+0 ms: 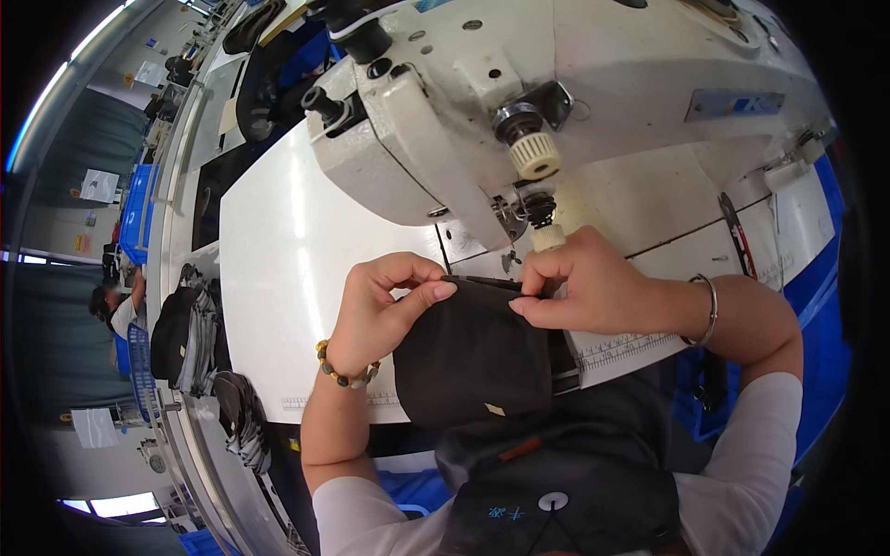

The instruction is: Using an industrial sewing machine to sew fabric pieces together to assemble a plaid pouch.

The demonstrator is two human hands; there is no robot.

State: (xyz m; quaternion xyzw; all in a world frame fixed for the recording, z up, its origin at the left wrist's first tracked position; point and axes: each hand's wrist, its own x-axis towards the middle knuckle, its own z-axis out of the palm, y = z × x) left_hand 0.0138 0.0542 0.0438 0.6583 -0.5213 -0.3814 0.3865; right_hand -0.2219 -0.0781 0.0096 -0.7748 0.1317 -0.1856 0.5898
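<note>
A dark piece of fabric (473,357) with a small pale label near its lower edge hangs over the front of the sewing table. My left hand (385,301) pinches its upper left edge between thumb and forefinger. At the upper right corner of the same edge, my right hand (579,289) is closed on the fabric with curled fingers. The edge between the two hands is held taut, and a folded strip shows along it. Just beyond it stands the needle area of a white sewing machine (510,218); whether the fabric touches the needle I cannot tell.
Red-handled tweezers or snips (737,236) lie on the tabletop right of the machine. Ruler markings (626,350) run along the table's front edge. Stacks of dark and grey fabric pieces (193,329) sit at the left, near a blue crate (139,213). Another person (122,313) is farther left.
</note>
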